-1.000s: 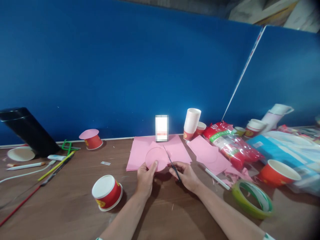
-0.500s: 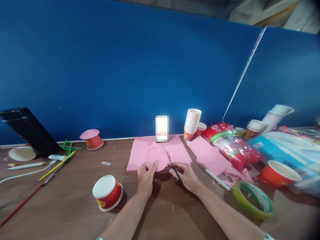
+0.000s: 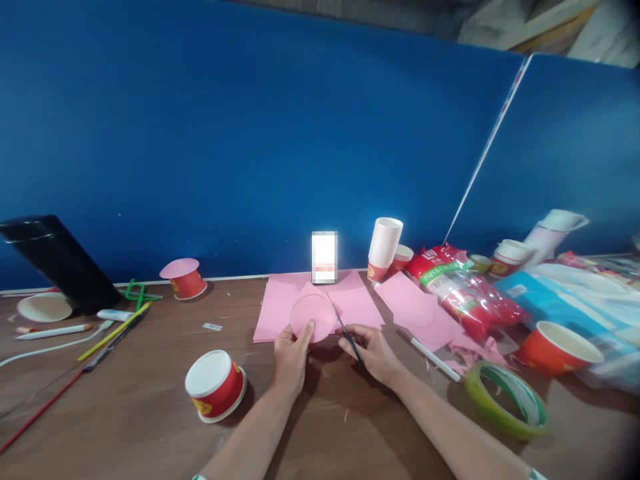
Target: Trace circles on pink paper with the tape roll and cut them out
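Between thumb and fingers, my left hand (image 3: 291, 357) grips a piece of pink paper (image 3: 311, 312) that carries a drawn circle outline. My right hand (image 3: 369, 352) is closed on a pair of dark scissors (image 3: 349, 338); the blades point up and away, along the right side of the circle. My fingers cover most of the scissors' handles. Beneath and behind the held piece lie larger pink sheets (image 3: 273, 300) on the brown table. A red and white paper cup (image 3: 220, 393) stands upside down left of my left forearm.
On the right are a roll of tape (image 3: 473, 400), a white pen (image 3: 436, 360), pink paper scraps (image 3: 483, 350), a bag of paper cups (image 3: 460, 287) and a lone paper cup (image 3: 543, 353). A cup stack (image 3: 384, 247) stands by the blue partition. A black bottle (image 3: 65, 267) is far left.
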Demonstrator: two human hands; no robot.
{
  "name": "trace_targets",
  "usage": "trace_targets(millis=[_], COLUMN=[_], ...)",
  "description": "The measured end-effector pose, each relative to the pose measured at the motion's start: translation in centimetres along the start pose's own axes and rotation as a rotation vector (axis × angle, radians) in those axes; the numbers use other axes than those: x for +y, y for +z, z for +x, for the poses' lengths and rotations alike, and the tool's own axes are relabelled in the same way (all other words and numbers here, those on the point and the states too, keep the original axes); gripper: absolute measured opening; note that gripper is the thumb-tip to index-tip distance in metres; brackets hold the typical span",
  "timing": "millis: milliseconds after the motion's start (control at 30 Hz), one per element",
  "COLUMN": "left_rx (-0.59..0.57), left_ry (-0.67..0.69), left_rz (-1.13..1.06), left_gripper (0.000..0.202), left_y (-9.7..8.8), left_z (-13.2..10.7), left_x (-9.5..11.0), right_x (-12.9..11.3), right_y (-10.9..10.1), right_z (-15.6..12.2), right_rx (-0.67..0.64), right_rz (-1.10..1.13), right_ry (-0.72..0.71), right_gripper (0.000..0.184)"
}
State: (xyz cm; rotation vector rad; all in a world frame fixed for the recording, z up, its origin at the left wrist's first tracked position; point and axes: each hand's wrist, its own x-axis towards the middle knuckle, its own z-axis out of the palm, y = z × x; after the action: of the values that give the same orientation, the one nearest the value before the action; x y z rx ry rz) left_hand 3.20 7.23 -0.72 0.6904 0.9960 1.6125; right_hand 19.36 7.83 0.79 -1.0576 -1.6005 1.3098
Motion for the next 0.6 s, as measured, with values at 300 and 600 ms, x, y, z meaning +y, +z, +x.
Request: trace_targets(millis=[300, 600], left_rx=[-0.003, -0.008], left_ry=[0.019, 0.011], left_rz=[0.061, -0.002], left_gripper=[0.033, 0.038], left_y=[-0.28, -0.23], left_z=[0.14, 0.12], left_x=[-0.34, -0.36], right_x=[0.0, 0.05], right_y=[0.03, -0.04], right_z=[0.08, 0.1], right_rx=[-0.007, 0.0], right_rz=[0.051, 0.029], right_ry=[0.0, -0.009], right_gripper=[0.038, 0.037])
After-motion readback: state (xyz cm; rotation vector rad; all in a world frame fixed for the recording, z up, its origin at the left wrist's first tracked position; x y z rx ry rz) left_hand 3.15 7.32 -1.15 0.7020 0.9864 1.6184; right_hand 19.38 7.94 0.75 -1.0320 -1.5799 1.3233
